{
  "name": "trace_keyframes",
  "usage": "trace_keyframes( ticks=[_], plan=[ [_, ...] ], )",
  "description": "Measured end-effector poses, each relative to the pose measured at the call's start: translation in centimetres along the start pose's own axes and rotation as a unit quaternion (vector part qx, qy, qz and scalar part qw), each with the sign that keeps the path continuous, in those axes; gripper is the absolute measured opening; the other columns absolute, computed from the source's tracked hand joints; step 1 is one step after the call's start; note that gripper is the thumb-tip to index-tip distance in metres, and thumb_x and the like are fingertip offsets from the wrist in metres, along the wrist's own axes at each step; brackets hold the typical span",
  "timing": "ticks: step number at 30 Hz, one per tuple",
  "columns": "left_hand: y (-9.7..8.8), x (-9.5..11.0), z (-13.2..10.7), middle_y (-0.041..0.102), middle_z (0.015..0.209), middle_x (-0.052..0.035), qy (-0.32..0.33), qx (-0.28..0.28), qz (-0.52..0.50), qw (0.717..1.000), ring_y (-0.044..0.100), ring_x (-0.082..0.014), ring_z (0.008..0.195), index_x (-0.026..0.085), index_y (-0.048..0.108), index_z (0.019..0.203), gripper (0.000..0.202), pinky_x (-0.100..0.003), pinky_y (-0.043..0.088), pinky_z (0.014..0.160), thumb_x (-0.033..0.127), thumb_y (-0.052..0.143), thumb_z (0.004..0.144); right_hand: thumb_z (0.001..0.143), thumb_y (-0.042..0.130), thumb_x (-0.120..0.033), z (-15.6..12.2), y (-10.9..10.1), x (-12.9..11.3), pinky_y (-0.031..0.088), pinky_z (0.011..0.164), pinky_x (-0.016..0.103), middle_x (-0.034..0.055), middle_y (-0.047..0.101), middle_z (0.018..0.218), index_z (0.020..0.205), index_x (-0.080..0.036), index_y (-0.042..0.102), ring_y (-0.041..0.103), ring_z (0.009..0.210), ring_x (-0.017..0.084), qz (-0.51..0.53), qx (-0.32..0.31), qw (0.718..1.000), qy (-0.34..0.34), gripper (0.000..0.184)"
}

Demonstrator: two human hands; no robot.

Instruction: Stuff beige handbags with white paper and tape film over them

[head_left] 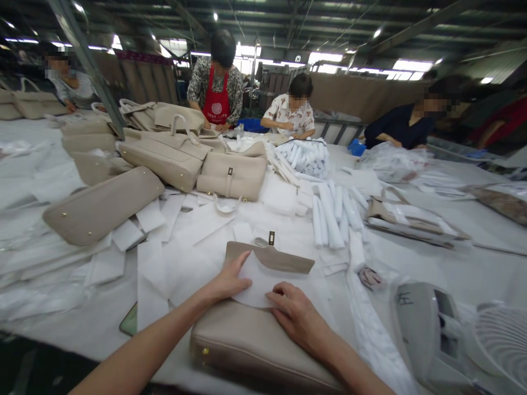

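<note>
A beige handbag (pixel 255 340) lies on its side in front of me, its flap (pixel 280 260) opened away from me, with a metal turn-lock (pixel 272 237) at the far edge. A thin white foam sheet (pixel 257 280) lies against the flap's inside. My left hand (pixel 228 280) grips the sheet's left side together with the flap edge, thumb on the near side and some fingers hidden. With bent fingers, my right hand (pixel 294 312) pinches the sheet's near right edge, its wrist over the bag body.
Several beige handbags (pixel 164 156) are heaped at left and centre. Loose white sheets (pixel 152 274) and rolled white foam (pixel 329 211) cover the table. A flat-lying bag (pixel 411 219) and a fan (pixel 500 340) are at right. Several people (pixel 288 112) work across the table.
</note>
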State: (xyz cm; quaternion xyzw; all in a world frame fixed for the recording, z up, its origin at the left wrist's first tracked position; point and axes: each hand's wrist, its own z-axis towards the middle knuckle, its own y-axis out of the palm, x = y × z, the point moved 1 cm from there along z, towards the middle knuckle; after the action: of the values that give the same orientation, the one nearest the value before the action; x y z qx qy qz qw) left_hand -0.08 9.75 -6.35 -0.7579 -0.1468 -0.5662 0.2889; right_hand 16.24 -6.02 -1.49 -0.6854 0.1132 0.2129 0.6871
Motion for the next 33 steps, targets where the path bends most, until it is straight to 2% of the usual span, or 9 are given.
trace_keyframes(
  ticks=[3, 7, 14, 18, 21, 24, 27, 29, 33],
  plan=[
    [-0.3, -0.2, -1.0, 0.039, 0.141, -0.0129, -0.008, -0.015, 0.067, 0.998, 0.045, -0.0252, 0.121, 0.016, 0.019, 0.144, 0.086, -0.040, 0.034, 0.103, 0.015, 0.058, 0.067, 0.075, 0.049, -0.003, -1.1, 0.1, 1.2, 0.040, 0.092, 0.040, 0.0094, 0.056, 0.119, 0.112, -0.021, 0.059, 0.050, 0.106, 0.024, -0.014, -0.002, 1.000, 0.017, 0.042],
    [-1.0, 0.2, -2.2, 0.038, 0.142, -0.0133, -0.037, -0.027, 0.095, 0.994, 0.045, -0.0249, 0.121, 0.014, 0.014, 0.145, 0.088, -0.039, 0.034, 0.104, 0.015, 0.054, 0.067, 0.082, 0.045, -0.005, -2.1, 0.6, 1.7, 0.044, 0.085, 0.035, 0.0075, 0.063, 0.112, 0.109, -0.022, 0.061, 0.055, 0.097, 0.020, 0.006, -0.040, 0.999, 0.000, 0.036],
    [-0.6, 0.4, -3.3, 0.045, 0.137, -0.0136, -0.039, -0.005, 0.162, 0.986, 0.050, -0.0257, 0.117, 0.020, 0.006, 0.147, 0.087, -0.043, 0.038, 0.100, 0.015, 0.050, 0.072, 0.085, 0.042, -0.005, -1.9, 0.9, 1.2, 0.046, 0.081, 0.037, 0.0089, 0.060, 0.121, 0.114, -0.019, 0.058, 0.056, 0.094, 0.022, -0.007, -0.059, 0.998, -0.025, 0.035],
    [0.2, 0.2, -3.9, 0.034, 0.144, -0.0109, 0.017, 0.004, 0.263, 0.965, 0.036, -0.0256, 0.130, 0.024, 0.020, 0.144, 0.076, -0.046, 0.032, 0.107, 0.011, 0.046, 0.074, 0.087, 0.038, -0.007, -1.9, 0.9, 1.1, 0.047, 0.078, 0.035, 0.0116, 0.058, 0.123, 0.115, -0.017, 0.057, 0.055, 0.088, 0.021, 0.013, -0.071, 0.996, -0.045, 0.035],
    [0.6, 1.8, -4.1, 0.015, 0.152, -0.0073, 0.056, 0.007, 0.369, 0.928, 0.023, -0.0328, 0.136, 0.029, 0.031, 0.141, 0.072, -0.056, 0.027, 0.106, 0.005, 0.044, 0.073, 0.088, 0.038, -0.008, -1.7, 1.0, 1.3, 0.046, 0.079, 0.035, 0.0109, 0.058, 0.124, 0.117, -0.017, 0.056, 0.055, 0.089, 0.021, 0.022, -0.080, 0.995, -0.046, 0.035],
    [1.2, 3.9, -4.0, 0.014, 0.154, -0.0018, 0.145, -0.106, 0.383, 0.906, 0.012, -0.0313, 0.140, 0.033, 0.030, 0.141, 0.069, -0.058, 0.018, 0.110, 0.008, 0.045, 0.078, 0.086, 0.041, -0.008, -1.5, 1.1, 1.5, 0.046, 0.080, 0.034, 0.0109, 0.059, 0.121, 0.115, -0.018, 0.056, 0.054, 0.089, 0.020, 0.029, -0.081, 0.995, -0.044, 0.034],
    [1.9, 4.8, -3.8, 0.032, 0.147, -0.0063, 0.149, -0.239, 0.300, 0.912, 0.026, -0.0249, 0.136, 0.027, 0.024, 0.143, 0.060, -0.049, 0.022, 0.111, 0.027, 0.047, 0.087, 0.086, 0.042, -0.008, -1.5, 1.4, 1.7, 0.045, 0.081, 0.034, 0.0095, 0.062, 0.116, 0.112, -0.019, 0.057, 0.055, 0.088, 0.020, 0.037, -0.085, 0.995, -0.042, 0.032],
    [2.2, 4.6, -3.7, 0.040, 0.143, -0.0083, 0.116, -0.263, 0.265, 0.921, 0.037, -0.0240, 0.131, 0.026, 0.028, 0.142, 0.057, -0.047, 0.025, 0.110, 0.035, 0.047, 0.089, 0.086, 0.042, -0.008, -1.6, 1.7, 1.7, 0.045, 0.082, 0.034, 0.0080, 0.061, 0.118, 0.112, -0.019, 0.056, 0.055, 0.088, 0.019, 0.041, -0.092, 0.994, -0.036, 0.032],
    [2.6, 4.2, -3.7, 0.049, 0.135, -0.0085, 0.104, -0.273, 0.272, 0.917, 0.045, -0.0238, 0.124, 0.025, 0.040, 0.134, 0.045, -0.044, 0.028, 0.106, 0.033, 0.046, 0.090, 0.087, 0.041, -0.008, -1.9, 2.2, 1.7, 0.044, 0.082, 0.034, 0.0076, 0.061, 0.118, 0.116, -0.018, 0.054, 0.055, 0.089, 0.020, 0.043, -0.100, 0.994, -0.032, 0.034]
  ],
)
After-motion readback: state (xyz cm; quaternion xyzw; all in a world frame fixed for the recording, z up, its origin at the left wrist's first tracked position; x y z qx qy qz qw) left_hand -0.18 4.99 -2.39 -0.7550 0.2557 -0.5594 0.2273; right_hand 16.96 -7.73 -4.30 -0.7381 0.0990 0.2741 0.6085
